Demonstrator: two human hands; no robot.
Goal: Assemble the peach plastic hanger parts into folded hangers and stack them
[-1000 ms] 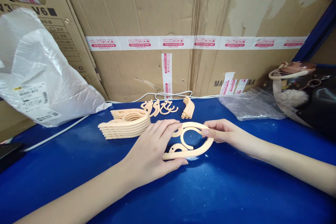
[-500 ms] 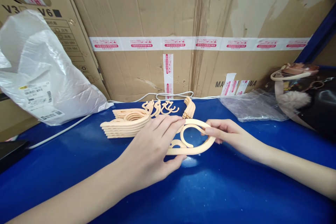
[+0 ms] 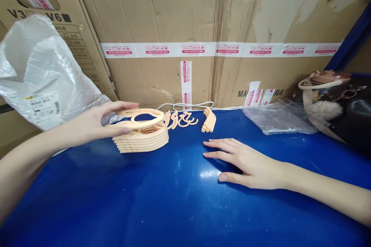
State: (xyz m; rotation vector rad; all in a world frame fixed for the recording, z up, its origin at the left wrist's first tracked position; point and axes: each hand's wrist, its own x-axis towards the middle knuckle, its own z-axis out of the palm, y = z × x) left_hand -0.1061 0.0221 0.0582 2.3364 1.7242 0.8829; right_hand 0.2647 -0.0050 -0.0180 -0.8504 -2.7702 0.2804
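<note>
My left hand (image 3: 89,119) grips a cream plastic folding hanger (image 3: 158,118) by its left end, thumb in front and fingers behind. That hanger is just over a neat stack of matching folded hangers (image 3: 142,145); whether it touches the top one I cannot tell. Behind and right of the stack lie several loose hanger hooks (image 3: 183,119). A small nested pile of curved cream pieces (image 3: 209,120) sits farther right. My right hand (image 3: 249,164) is held palm down low over the blue table (image 3: 174,200), fingers apart and holding nothing.
Large cardboard boxes (image 3: 162,19) wall off the back. At left leans a white plastic mailing bag (image 3: 49,73). A clear plastic bag (image 3: 278,117) lies back right, beside a dark bag (image 3: 352,112) with a pompom. A white cable (image 3: 199,105) runs along the box base.
My left hand has carried the folding hanger leftward to above the stack. The right hand has let go of it and opened, now lower and nearer to me.
</note>
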